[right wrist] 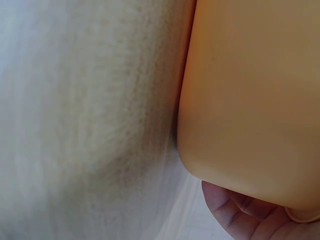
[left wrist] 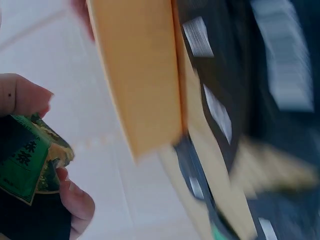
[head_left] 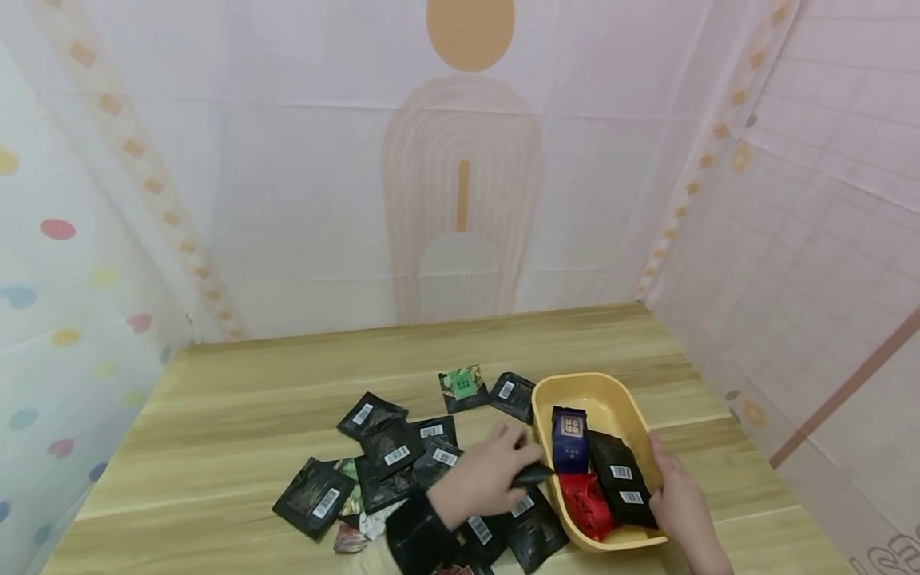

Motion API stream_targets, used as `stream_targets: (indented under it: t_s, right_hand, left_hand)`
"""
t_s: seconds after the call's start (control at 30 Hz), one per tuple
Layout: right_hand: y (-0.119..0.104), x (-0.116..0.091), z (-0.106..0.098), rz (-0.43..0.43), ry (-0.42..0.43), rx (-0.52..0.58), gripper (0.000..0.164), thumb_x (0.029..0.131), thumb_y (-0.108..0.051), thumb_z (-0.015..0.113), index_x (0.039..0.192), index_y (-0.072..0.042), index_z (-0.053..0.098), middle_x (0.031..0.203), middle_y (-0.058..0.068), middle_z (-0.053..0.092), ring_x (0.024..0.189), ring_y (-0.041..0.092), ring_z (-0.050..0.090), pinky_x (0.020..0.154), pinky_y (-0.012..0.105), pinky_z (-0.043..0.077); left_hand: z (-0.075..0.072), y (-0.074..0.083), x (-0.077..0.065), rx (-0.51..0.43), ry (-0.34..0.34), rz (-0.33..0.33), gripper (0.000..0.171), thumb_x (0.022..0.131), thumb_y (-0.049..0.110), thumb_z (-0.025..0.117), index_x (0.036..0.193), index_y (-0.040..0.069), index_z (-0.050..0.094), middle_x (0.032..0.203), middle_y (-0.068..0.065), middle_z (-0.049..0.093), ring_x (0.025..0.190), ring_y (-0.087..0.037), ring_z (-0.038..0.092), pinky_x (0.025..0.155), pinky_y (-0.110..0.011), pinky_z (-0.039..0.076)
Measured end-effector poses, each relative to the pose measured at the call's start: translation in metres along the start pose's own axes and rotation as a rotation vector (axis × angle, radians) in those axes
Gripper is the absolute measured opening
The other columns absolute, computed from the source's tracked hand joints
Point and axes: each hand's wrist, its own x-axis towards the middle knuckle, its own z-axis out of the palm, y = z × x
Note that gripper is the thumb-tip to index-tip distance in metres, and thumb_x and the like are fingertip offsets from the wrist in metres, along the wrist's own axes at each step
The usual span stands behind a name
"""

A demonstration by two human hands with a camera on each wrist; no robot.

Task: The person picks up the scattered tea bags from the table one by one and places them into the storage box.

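My left hand [head_left: 485,473] pinches a black packet [head_left: 533,476] beside the left rim of a yellow bin [head_left: 605,403]. In the left wrist view, that packet shows a green printed label [left wrist: 24,167] between thumb and fingers. My right hand [head_left: 679,503] grips the bin's right side; in the right wrist view its curled fingers [right wrist: 235,210] are at the bin's edge. Inside the bin lie a dark blue packet [head_left: 570,443], a red packet [head_left: 587,505] and black packets [head_left: 620,479] with white barcode labels.
Several black packets [head_left: 391,447] lie in a loose pile on the wooden table [head_left: 244,423], left of the bin. A packet with its green face up [head_left: 463,386] and a black one [head_left: 512,396] lie behind. Printed cloth walls [head_left: 309,200] stand around the table.
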Motion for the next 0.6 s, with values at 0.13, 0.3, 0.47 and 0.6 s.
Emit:
stream_targets:
  t_s: [0.13,0.3,0.47,0.6]
  right_hand:
    - [0.0,-0.001,0.0,0.014,0.0,0.002,0.077,0.058,0.018,0.054,0.133,0.009,0.036,0.11,0.035,0.052,0.095,0.049,0.052,0.076,0.056,0.042]
    - [0.001,0.001,0.003,0.006,0.017,0.002,0.078,0.056,0.018,0.054,0.131,0.011,0.037,0.107,0.032,0.055,0.092,0.046,0.054,0.075,0.054,0.043]
    - [0.001,0.003,0.004,0.003,0.006,-0.01,0.077,0.057,0.017,0.055,0.132,0.01,0.038,0.105,0.029,0.056,0.089,0.042,0.055,0.072,0.051,0.044]
    - [0.003,0.002,0.003,0.024,-0.014,-0.024,0.077,0.057,0.018,0.055,0.132,0.009,0.039,0.108,0.031,0.055,0.079,0.034,0.055,0.064,0.047,0.044]
  left_hand:
    - [0.014,0.021,0.024,0.072,0.009,0.144,0.045,0.075,0.03,0.071,0.116,0.028,0.054,0.112,-0.001,0.044,0.095,-0.015,0.04,0.066,-0.019,0.039]
    - [0.022,0.039,0.048,0.169,0.038,0.238,0.05,0.074,0.038,0.072,0.12,0.029,0.053,0.115,-0.001,0.044,0.097,-0.015,0.04,0.065,-0.018,0.04]
    - [0.027,0.05,0.065,0.211,0.023,0.232,0.057,0.076,0.047,0.068,0.128,0.033,0.049,0.125,-0.001,0.041,0.109,-0.016,0.039,0.077,-0.028,0.045]
    - [0.033,0.055,0.073,0.194,0.004,0.238,0.077,0.076,0.06,0.059,0.142,0.034,0.03,0.146,-0.007,0.023,0.132,-0.026,0.023,0.098,-0.045,0.033]
